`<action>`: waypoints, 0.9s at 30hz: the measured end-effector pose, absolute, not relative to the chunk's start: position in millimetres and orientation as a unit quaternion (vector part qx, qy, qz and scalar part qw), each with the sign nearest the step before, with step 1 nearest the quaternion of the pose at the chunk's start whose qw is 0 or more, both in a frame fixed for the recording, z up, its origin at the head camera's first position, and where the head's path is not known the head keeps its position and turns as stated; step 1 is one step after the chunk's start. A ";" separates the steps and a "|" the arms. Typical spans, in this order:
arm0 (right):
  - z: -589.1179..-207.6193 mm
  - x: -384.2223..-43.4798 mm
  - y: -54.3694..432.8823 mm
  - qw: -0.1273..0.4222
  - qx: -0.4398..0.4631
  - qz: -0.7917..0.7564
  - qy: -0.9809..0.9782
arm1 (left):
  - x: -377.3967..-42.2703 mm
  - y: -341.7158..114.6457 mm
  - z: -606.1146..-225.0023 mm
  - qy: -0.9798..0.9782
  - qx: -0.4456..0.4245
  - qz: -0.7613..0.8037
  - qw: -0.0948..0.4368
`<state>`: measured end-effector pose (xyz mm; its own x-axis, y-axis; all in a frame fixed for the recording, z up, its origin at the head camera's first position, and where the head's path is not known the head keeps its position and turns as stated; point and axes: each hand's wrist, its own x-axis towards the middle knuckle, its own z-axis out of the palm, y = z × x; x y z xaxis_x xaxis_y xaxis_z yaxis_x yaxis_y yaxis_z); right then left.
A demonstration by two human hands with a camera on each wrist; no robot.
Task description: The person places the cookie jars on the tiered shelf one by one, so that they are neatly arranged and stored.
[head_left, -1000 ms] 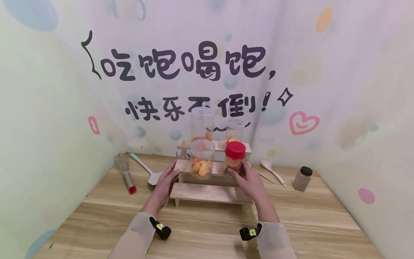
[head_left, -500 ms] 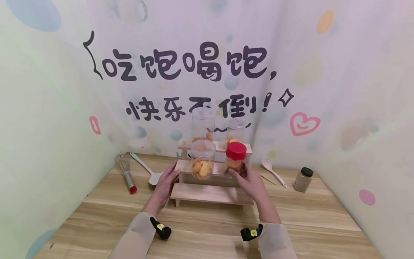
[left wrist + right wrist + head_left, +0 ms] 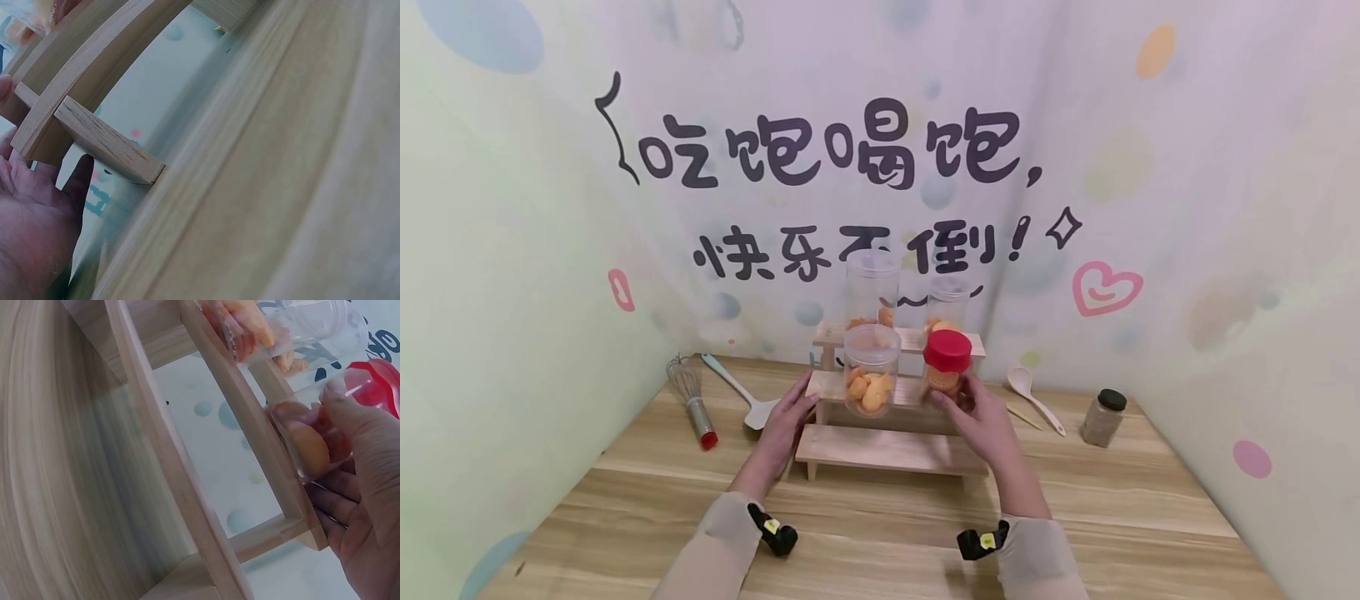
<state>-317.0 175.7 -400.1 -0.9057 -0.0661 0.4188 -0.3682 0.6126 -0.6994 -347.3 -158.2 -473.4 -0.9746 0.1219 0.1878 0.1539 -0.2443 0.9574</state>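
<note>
A three-tier wooden stand [image 3: 891, 447] is in the middle of the table. My left hand [image 3: 782, 427] lies along its left end, fingers fairly straight against the middle tier; the left wrist view shows the thumb [image 3: 81, 174] beside a wooden leg. With my right hand [image 3: 985, 423] I hold a clear jar with a red lid [image 3: 948, 352] at the right end of the middle tier. Biscuits [image 3: 309, 450] show through its wall in the right wrist view. Left of it on the same tier stands a clear-lidded jar [image 3: 872, 367] of orange-brown snacks.
Two more clear jars, a tall one [image 3: 872, 287] and a shorter one [image 3: 947, 304], stand on the top tier. A whisk [image 3: 693, 404] and a spatula [image 3: 758, 411] lie at left. At right are a spoon [image 3: 1035, 398] and a black-lidded jar [image 3: 1102, 418].
</note>
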 end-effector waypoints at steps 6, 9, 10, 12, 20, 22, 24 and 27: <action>-400.3 -317.9 174.8 0.184 0.105 0.420 -0.883 | -348.4 -157.9 -473.7 -0.619 -0.116 -0.777 0.013; -400.3 -318.7 175.5 0.189 0.108 0.414 -0.884 | -349.1 -157.9 -473.3 -0.623 -0.120 -0.773 0.016; -400.3 -318.9 175.8 0.189 0.110 0.413 -0.884 | -349.0 -157.9 -473.1 -0.623 -0.118 -0.773 0.016; -400.5 -319.2 176.4 0.190 0.112 0.413 -0.884 | -348.9 -157.8 -473.0 -0.625 -0.117 -0.772 0.019; -400.6 -317.5 179.1 0.184 0.122 0.420 -0.880 | -346.9 -158.7 -471.6 -0.626 -0.121 -0.770 0.020; -399.5 -316.7 181.2 0.174 0.129 0.433 -0.875 | -346.6 -160.5 -468.5 -0.637 -0.126 -0.760 0.037; -396.9 -314.5 184.7 0.168 0.133 0.437 -0.874 | -345.1 -163.7 -462.5 -0.671 -0.123 -0.728 0.067; -391.1 -309.1 192.3 0.175 0.141 0.423 -0.878 | -338.6 -171.2 -445.4 -0.744 -0.111 -0.646 0.126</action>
<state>-309.1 192.3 -391.1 -0.8990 -0.0999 0.4263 -0.3956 0.6027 -0.6930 -338.6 -171.2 -445.4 -0.9434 0.0020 0.3317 0.3287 0.1401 0.9340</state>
